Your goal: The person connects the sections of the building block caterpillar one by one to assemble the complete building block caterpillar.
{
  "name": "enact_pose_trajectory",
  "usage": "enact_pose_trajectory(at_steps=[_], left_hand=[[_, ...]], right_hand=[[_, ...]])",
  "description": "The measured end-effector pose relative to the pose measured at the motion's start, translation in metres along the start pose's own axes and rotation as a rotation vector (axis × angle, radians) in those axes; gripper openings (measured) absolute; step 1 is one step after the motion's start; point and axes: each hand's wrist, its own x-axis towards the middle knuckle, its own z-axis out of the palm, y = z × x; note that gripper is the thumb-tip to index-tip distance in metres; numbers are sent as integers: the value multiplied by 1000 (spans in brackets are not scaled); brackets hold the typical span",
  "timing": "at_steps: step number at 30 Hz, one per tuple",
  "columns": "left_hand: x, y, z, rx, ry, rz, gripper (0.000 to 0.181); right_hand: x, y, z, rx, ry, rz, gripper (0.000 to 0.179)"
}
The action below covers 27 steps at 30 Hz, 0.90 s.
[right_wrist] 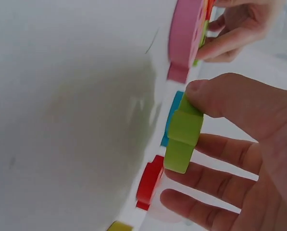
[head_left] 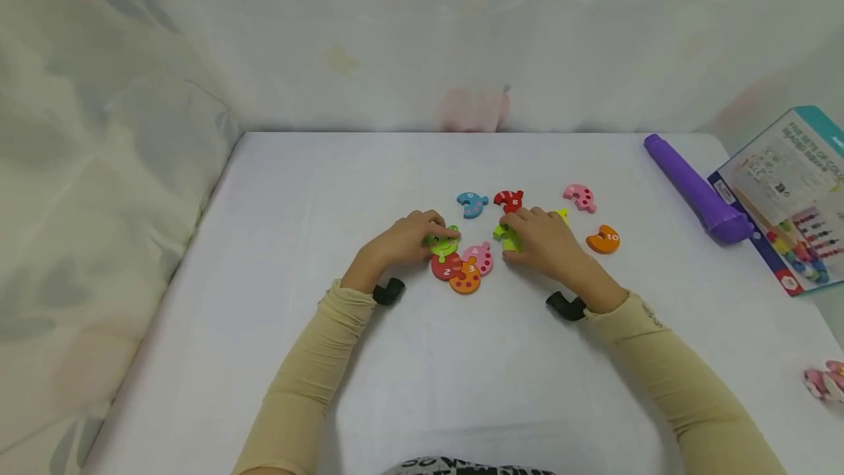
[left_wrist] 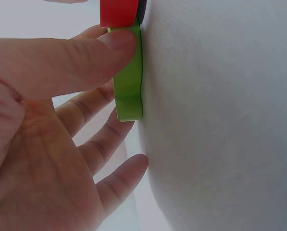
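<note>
My left hand point(head_left: 410, 237) grips a green puzzle piece with a smiling face point(head_left: 443, 245), thumb on its edge. Joined to that face are a red piece numbered 2 point(head_left: 446, 267), an orange piece numbered 3 point(head_left: 465, 279) and a pink piece numbered 4 point(head_left: 480, 258), in a curve. Just to the right, my right hand point(head_left: 546, 244) pinches a light green puzzle piece point(right_wrist: 184, 127) between thumb and fingers, apart from the pink one. Behind the hands lie a blue piece point(head_left: 472, 204) and a red piece numbered 8 point(head_left: 509, 201). A yellow piece point(head_left: 563, 215) is mostly hidden by my right hand.
Loose pink point(head_left: 580, 197) and orange point(head_left: 604, 239) puzzle pieces lie right of my right hand. Farther right are a purple tube point(head_left: 699, 189) and a printed box point(head_left: 791, 204). A small pink object point(head_left: 824, 381) sits near the right edge of the white table point(head_left: 264, 358).
</note>
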Motion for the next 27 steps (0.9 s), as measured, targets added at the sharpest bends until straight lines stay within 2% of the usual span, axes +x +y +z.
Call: enact_pose_trajectory(at_steps=[8,27], left_hand=[[-1,0,-1,-6,3,2,48],[0,0,0,0,7,8,47]], right_hand=[[3,-11,0,8,11,-103,53],[12,-17,2,-6,-41,-156,52]])
